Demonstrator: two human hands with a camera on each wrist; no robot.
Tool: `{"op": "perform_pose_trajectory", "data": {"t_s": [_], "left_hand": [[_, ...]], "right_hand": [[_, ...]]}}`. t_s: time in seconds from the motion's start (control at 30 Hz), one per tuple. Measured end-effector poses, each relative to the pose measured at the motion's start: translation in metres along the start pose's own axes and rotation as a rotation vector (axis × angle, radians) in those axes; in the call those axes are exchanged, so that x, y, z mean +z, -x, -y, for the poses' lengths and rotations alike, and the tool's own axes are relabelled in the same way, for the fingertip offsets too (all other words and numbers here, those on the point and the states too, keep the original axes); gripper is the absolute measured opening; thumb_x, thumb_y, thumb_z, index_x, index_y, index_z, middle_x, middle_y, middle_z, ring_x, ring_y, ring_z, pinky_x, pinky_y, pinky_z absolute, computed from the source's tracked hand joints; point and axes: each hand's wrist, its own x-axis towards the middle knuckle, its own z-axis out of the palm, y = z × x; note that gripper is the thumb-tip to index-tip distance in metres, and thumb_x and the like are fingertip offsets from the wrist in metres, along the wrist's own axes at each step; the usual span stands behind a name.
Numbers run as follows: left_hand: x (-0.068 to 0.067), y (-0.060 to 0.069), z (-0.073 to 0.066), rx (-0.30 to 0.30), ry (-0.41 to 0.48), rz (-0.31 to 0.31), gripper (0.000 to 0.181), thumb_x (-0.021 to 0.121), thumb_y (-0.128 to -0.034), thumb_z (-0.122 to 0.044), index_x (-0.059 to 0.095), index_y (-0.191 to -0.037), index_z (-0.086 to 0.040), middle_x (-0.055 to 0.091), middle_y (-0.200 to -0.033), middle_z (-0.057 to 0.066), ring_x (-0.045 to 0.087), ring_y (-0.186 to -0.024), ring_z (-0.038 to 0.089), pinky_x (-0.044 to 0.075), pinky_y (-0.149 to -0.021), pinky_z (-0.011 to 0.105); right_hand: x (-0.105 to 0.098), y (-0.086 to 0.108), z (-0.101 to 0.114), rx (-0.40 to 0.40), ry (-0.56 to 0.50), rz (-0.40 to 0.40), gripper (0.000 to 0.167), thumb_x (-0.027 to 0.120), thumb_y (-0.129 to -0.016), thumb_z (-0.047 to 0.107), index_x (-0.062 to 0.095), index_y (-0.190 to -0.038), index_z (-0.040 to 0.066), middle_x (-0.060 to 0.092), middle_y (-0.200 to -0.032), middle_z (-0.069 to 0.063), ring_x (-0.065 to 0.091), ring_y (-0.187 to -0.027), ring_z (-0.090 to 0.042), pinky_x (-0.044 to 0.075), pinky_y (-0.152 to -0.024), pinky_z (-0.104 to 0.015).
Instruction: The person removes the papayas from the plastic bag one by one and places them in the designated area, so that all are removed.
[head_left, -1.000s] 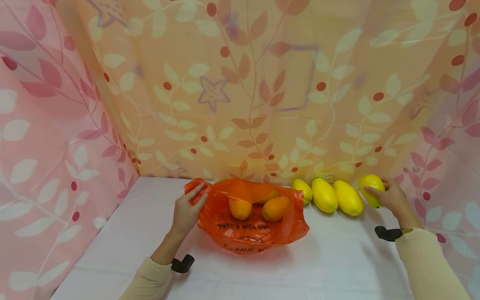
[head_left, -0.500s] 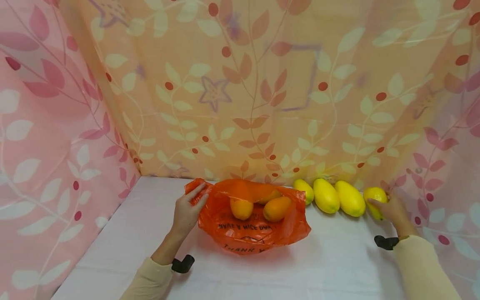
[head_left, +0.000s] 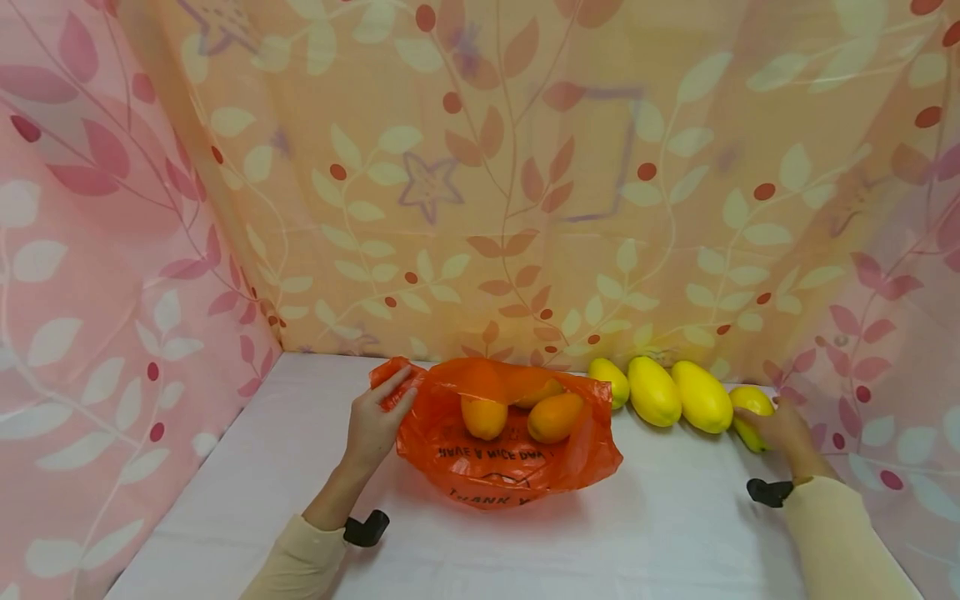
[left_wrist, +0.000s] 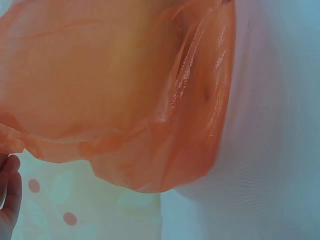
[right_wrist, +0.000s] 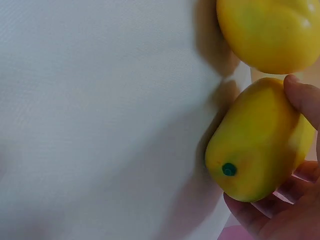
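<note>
An open red plastic bag (head_left: pixel 495 467) with printed lettering lies on the table, and orange fruits (head_left: pixel 555 418) show inside it. My left hand (head_left: pixel 375 421) holds the bag's left edge; in the left wrist view the bag (left_wrist: pixel 150 165) fills much of the picture, with fingers (left_wrist: pixel 12 190) at its lower left. At the right end of a row of yellow fruits (head_left: pixel 701 397), my right hand (head_left: pixel 783 433) grips a yellow fruit (head_left: pixel 752 402). The right wrist view shows thumb and fingers of the right hand (right_wrist: pixel 295 200) around this fruit (right_wrist: pixel 255 145), its dark green stem end facing the camera.
The row of yellow fruits stretches from beside the bag's right edge along the back of the white table (head_left: pixel 660 517). Patterned curtains (head_left: pixel 480 167) stand behind the table and at both sides.
My right hand has brought the gripped yellow fruit down and nearer the table, beside the end of the row. My left hand and the bag have stayed in place.
</note>
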Motion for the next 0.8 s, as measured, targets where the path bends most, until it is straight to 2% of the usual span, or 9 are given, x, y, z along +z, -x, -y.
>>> {"op": "perform_pose_trajectory", "data": {"t_s": [0.17, 0.37, 0.5, 0.6, 0.7, 0.8], "left_hand": [[-0.0004, 0.0009, 0.0003, 0.009, -0.004, -0.002, 0.037, 0.071, -0.0885, -0.015, 0.068, -0.125, -0.008, 0.07, -0.117, 0.017, 0.068, -0.095, 0.028, 0.051, -0.063, 0.012], [0.0001, 0.0015, -0.0002, 0.003, 0.012, -0.002, 0.037, 0.072, -0.0876, -0.014, 0.068, -0.124, -0.008, 0.07, -0.116, 0.018, 0.065, -0.083, 0.026, 0.047, -0.055, 0.013], [-0.0002, 0.0017, 0.001, -0.002, 0.01, -0.002, 0.037, 0.072, -0.0879, -0.014, 0.068, -0.124, -0.008, 0.07, -0.117, 0.018, 0.068, -0.088, 0.029, 0.052, -0.063, 0.011], [-0.0008, 0.0015, 0.0013, 0.005, 0.004, -0.006, 0.037, 0.072, -0.0881, -0.013, 0.068, -0.124, -0.008, 0.07, -0.117, 0.018, 0.069, -0.091, 0.029, 0.053, -0.065, 0.012], [-0.0011, 0.0012, 0.0006, 0.014, 0.002, -0.011, 0.036, 0.072, -0.0881, -0.013, 0.068, -0.124, -0.008, 0.071, -0.116, 0.017, 0.068, -0.087, 0.023, 0.053, -0.061, 0.014], [-0.0014, 0.0013, -0.0001, 0.014, 0.009, -0.008, 0.037, 0.072, -0.0877, -0.014, 0.068, -0.124, -0.008, 0.073, -0.101, 0.018, 0.059, -0.066, 0.011, 0.047, -0.051, 0.015]], "right_hand": [[0.0018, -0.0017, -0.0008, 0.029, 0.024, 0.005, 0.113, 0.041, -0.092, 0.068, -0.009, -0.146, -0.017, 0.005, -0.147, -0.046, 0.017, -0.129, -0.061, 0.021, -0.107, -0.074], [0.0009, 0.0017, -0.001, 0.079, -0.022, -0.001, 0.115, 0.039, -0.09, 0.072, -0.013, -0.147, -0.013, -0.004, -0.15, -0.043, 0.01, -0.135, -0.062, 0.017, -0.108, -0.074], [-0.0003, 0.0033, -0.0002, 0.092, -0.01, -0.001, 0.116, 0.037, -0.088, 0.075, -0.012, -0.147, -0.013, -0.002, -0.15, -0.043, 0.01, -0.135, -0.062, 0.019, -0.107, -0.074], [-0.0001, 0.0028, -0.0002, 0.073, 0.006, -0.006, 0.116, 0.037, -0.089, 0.074, -0.009, -0.147, -0.014, 0.001, -0.149, -0.044, 0.012, -0.134, -0.062, 0.021, -0.107, -0.074], [-0.0004, 0.0024, -0.0017, 0.06, 0.011, -0.018, 0.116, 0.038, -0.089, 0.074, -0.008, -0.147, -0.015, 0.005, -0.148, -0.045, 0.016, -0.132, -0.062, 0.023, -0.106, -0.073], [-0.002, 0.0046, -0.0038, 0.026, 0.013, -0.05, 0.11, 0.038, -0.092, 0.069, -0.006, -0.147, -0.016, 0.011, -0.146, -0.047, 0.022, -0.129, -0.062, 0.028, -0.104, -0.073]]}}
